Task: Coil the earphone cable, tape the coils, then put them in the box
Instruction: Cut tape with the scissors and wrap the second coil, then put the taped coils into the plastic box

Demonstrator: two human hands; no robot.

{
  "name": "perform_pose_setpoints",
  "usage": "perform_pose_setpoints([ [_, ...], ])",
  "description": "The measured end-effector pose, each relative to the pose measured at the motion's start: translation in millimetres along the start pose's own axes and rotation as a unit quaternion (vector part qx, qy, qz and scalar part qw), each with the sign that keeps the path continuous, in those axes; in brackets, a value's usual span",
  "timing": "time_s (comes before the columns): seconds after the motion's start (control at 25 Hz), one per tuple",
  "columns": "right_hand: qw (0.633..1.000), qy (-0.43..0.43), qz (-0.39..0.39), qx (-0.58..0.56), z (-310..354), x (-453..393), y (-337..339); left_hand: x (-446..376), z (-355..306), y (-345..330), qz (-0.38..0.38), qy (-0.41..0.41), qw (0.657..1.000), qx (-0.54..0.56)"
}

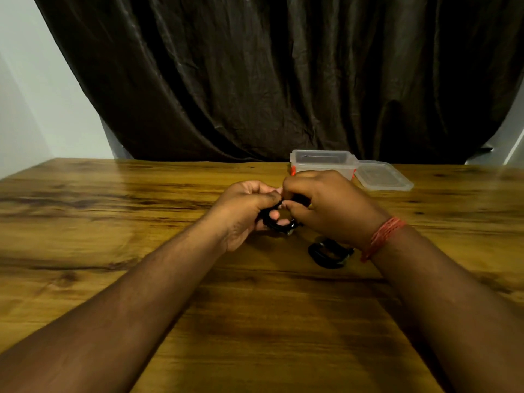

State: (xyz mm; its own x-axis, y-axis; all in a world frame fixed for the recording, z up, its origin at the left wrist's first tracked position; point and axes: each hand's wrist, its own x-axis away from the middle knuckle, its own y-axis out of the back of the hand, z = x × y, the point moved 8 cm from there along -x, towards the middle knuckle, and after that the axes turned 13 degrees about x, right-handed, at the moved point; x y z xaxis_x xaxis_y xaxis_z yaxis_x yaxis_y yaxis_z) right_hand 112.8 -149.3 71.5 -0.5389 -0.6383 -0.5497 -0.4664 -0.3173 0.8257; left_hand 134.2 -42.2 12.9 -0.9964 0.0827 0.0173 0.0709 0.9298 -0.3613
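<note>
A black coiled earphone cable is held above the middle of the wooden table. My left hand grips the coil from the left, fingers curled through it. My right hand pinches the coil's top from the right; something dark shows under its fingers, too hidden to identify. A black ring-shaped object, a tape roll or a second coil, lies on the table under my right wrist. The clear plastic box with orange clips stands open just behind my right hand.
The box's clear lid lies flat on the table to the right of the box. A dark curtain hangs behind the table's far edge. A pale wall is at the left.
</note>
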Motion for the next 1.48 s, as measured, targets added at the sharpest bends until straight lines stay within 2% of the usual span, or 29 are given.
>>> perform_pose_setpoints([
  [0.08, 0.988, -0.123, -0.011, -0.094, -14, 2, -5, 0, -5, 0, 0.001, -0.032, 0.999, -0.044],
  [0.16, 0.953, -0.226, -0.004, -0.204, -25, 7, -16, 0, -9, 0, 0.002, -0.053, 0.996, -0.071],
  [0.28, 0.922, -0.294, 0.003, -0.251, -35, 11, -27, -5, -12, 8, -0.008, -0.044, 0.993, -0.108],
  [0.4, 0.927, -0.274, 0.057, -0.25, -28, 9, -36, -5, -15, 16, 0.004, -0.023, 0.98, -0.2],
  [0.48, 0.93, -0.24, 0.128, -0.248, -16, 10, -44, -3, -17, 17, 0.034, -0.019, 0.942, -0.334],
  [0.56, 0.927, -0.219, 0.189, -0.24, -9, 13, -49, -2, -16, 16, 0.06, -0.018, 0.906, -0.418],
  [0.76, 0.936, -0.178, 0.247, -0.175, 0, 17, -48, -5, -9, 16, 0.091, -0.025, 0.876, -0.473],
  [0.96, 0.939, -0.165, 0.256, -0.162, 3, 18, -45, -7, -4, 15, 0.119, -0.031, 0.86, -0.495],
  [1.16, 0.944, -0.161, 0.243, -0.156, 1, 16, -45, -6, -4, 16, 0.122, -0.027, 0.863, -0.49],
  [1.28, 0.954, -0.177, 0.197, -0.138, -9, 13, -37, -4, -12, 17, 0.089, -0.052, 0.862, -0.497],
  [1.36, 0.962, -0.193, 0.163, -0.108, -19, 12, -32, -2, -20, 17, 0.05, -0.101, 0.86, -0.497],
  [1.48, 0.97, -0.201, 0.135, 0.012, -32, 13, -24, -2, -31, 14, -0.005, -0.189, 0.797, -0.573],
])
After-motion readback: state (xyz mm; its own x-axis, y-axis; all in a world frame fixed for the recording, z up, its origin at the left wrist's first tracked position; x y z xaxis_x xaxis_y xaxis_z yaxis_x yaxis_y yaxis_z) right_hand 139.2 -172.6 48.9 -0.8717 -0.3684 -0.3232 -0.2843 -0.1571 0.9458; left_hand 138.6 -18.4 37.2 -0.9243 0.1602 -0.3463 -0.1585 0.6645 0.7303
